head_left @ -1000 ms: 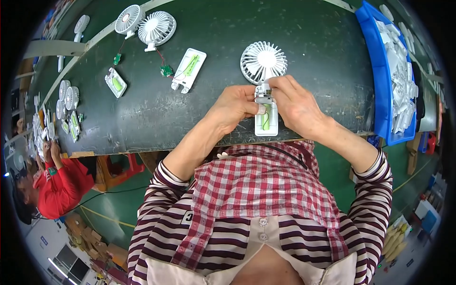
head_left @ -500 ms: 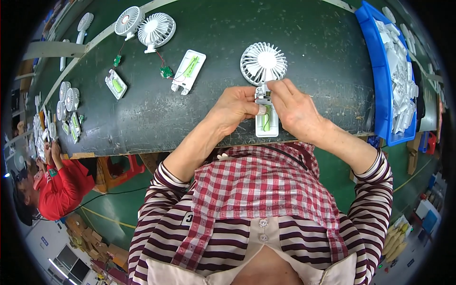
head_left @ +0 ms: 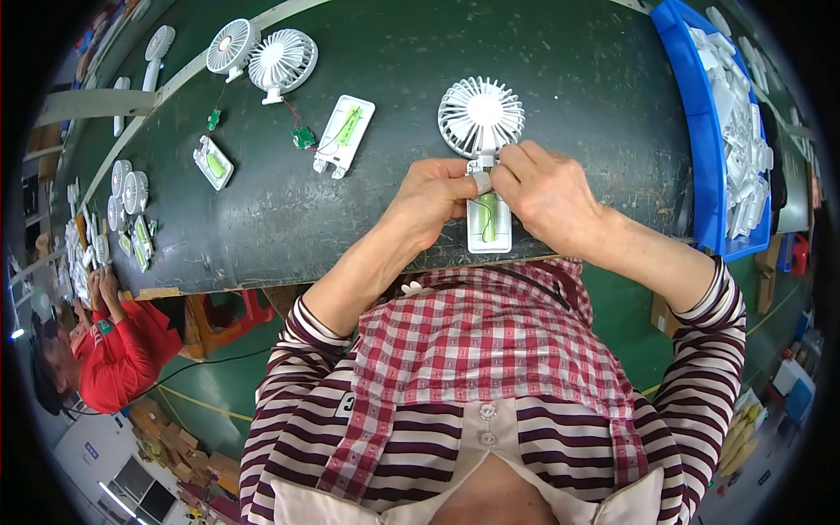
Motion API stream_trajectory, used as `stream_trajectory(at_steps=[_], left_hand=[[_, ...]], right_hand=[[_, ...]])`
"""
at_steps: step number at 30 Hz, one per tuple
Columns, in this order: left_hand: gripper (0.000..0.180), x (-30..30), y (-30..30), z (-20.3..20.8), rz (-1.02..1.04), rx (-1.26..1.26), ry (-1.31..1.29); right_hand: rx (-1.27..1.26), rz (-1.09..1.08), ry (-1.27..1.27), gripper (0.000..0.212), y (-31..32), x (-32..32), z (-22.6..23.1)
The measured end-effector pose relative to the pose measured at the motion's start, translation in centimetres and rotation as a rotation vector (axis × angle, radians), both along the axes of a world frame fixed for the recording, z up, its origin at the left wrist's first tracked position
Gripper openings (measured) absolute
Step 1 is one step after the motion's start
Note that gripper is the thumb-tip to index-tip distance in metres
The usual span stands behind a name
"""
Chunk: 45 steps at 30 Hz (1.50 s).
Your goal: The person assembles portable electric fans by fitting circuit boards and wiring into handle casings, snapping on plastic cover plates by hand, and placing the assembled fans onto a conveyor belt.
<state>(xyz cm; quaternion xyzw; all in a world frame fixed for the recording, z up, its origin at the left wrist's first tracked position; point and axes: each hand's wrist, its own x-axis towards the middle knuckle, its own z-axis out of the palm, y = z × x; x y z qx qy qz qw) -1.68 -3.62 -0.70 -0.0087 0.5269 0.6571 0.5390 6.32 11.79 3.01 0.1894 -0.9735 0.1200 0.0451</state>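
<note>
A white handheld fan lies before me, its round caged head (head_left: pixel 482 116) pointing away and its handle half (head_left: pixel 474 244) toward me. Inside that tray-like half sits a green battery (head_left: pixel 488 214) with a dark wire along it. My left hand (head_left: pixel 430 201) grips the handle's upper left side, with the thumb, covered at its tip, pressed on the top of the battery area. Fingers of my right hand (head_left: pixel 553 194) are pinched at the neck, where the head meets the handle. They hide most of that joint and any small part there.
Two fan heads (head_left: pixel 282 66) with wired green circuit boards (head_left: pixel 304 137) and battery-fitted handle halves (head_left: pixel 346 131) lie to the left. At right stands a blue bin (head_left: pixel 696 131) of white plastic parts. A co-worker in red (head_left: pixel 131 354) sits at the far left by more fans.
My right fingers have closed in at the fan's neck, covering the small dark part and white piece that showed there before. My left hand stays on the handle.
</note>
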Motion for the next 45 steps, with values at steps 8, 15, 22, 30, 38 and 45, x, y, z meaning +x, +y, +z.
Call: stream_trajectory(at_steps=[8, 15, 22, 30, 38, 45], left_hand=[[0.014, 0.3, 0.5, 0.3, 0.014, -0.042, -0.007], [0.025, -0.7, -0.4, -0.4, -0.021, 0.107, -0.114], [0.032, -0.5, -1.9, -1.4, -0.073, 0.426, -0.236], [0.026, -0.3, -1.2, 0.1, -0.096, 0.201, -0.113], [0.021, 1.1, 0.0, 1.5, -0.020, -0.100, 0.056], [0.018, -0.2, 0.0, 0.7, -0.008, 0.007, -0.176]], right_hand=[[-0.132, -0.063, 0.126, 0.016, -0.1, 0.7, -2.1], [-0.176, -0.116, 0.085, 0.012, 0.4, 0.8, -2.3], [-0.328, -0.151, 0.100, 0.010, 0.3, 1.0, -1.4], [-0.260, -0.120, 0.105, 0.010, 0.0, 1.0, -1.5], [-0.162, -0.086, 0.094, 0.011, -0.2, 1.1, -1.6], [-0.271, -0.075, 0.095, 0.011, 0.5, 1.0, -2.7]])
